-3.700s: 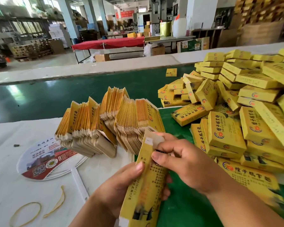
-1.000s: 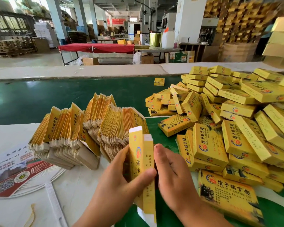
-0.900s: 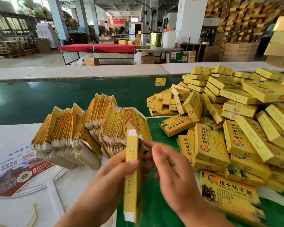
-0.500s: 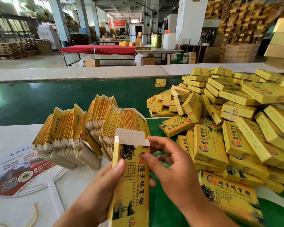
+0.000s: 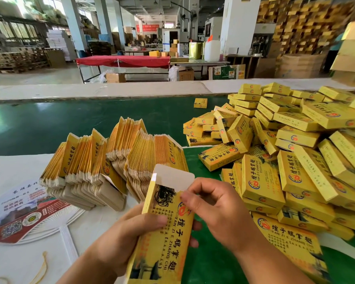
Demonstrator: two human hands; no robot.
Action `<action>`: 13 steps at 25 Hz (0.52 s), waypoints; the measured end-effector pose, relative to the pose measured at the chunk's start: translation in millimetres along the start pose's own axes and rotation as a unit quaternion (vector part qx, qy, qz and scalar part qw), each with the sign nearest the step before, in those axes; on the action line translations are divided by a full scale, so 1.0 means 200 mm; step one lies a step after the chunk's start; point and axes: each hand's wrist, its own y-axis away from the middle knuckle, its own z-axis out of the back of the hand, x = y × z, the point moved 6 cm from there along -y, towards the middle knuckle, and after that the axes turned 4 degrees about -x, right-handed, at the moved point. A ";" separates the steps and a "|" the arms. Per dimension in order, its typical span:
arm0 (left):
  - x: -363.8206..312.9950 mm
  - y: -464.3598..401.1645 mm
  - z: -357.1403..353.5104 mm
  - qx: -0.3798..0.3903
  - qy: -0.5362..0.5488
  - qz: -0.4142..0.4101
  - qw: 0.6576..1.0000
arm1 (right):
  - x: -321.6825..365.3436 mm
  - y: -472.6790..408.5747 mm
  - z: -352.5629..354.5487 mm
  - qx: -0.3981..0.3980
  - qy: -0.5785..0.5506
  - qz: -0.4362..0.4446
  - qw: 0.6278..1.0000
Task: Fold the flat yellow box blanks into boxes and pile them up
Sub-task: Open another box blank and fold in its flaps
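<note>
My left hand (image 5: 127, 236) grips a yellow box (image 5: 168, 232) from its left side, printed face toward me, thumb across the front. Its white top flap (image 5: 173, 179) stands up and open. My right hand (image 5: 217, 210) holds the box's upper right edge, fingers curled at the flap's base. Behind the box, bundles of flat yellow blanks (image 5: 115, 158) stand on edge, fanned out. To the right lies a large heap of folded yellow boxes (image 5: 291, 150).
A green conveyor belt (image 5: 70, 124) runs across the middle, with one small yellow box (image 5: 200, 103) alone on it. A printed hand fan (image 5: 23, 218) and rubber bands (image 5: 39, 271) lie on the white sheet (image 5: 8, 173) at left. Warehouse tables and stacked cartons stand beyond.
The box was edge-on a second ago; it has turned so its printed face is toward me. My right hand has moved onto its upper right edge beside the raised flap.
</note>
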 end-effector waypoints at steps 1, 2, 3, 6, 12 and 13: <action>0.00 0.00 0.06 -0.083 -0.078 -0.002 0.993 | 0.02 0.00 0.02 -0.025 0.035 0.021 0.999; -0.02 0.01 0.11 -0.168 -0.170 -0.042 0.970 | 0.03 -0.01 0.04 -0.054 0.060 0.036 0.996; -0.07 0.02 0.14 -0.235 -0.238 -0.109 0.936 | 0.03 -0.01 0.06 -0.079 0.072 0.045 0.993; -0.15 0.04 0.13 -0.274 -0.253 -0.237 0.897 | 0.03 -0.01 0.07 -0.108 0.088 0.050 0.989; -0.12 0.02 0.10 -0.201 -0.244 -0.214 0.925 | 0.03 0.00 0.04 -0.090 0.116 0.058 0.987; -0.11 0.01 0.11 -0.193 -0.253 -0.206 0.925 | 0.03 0.00 0.05 -0.093 0.117 0.059 0.987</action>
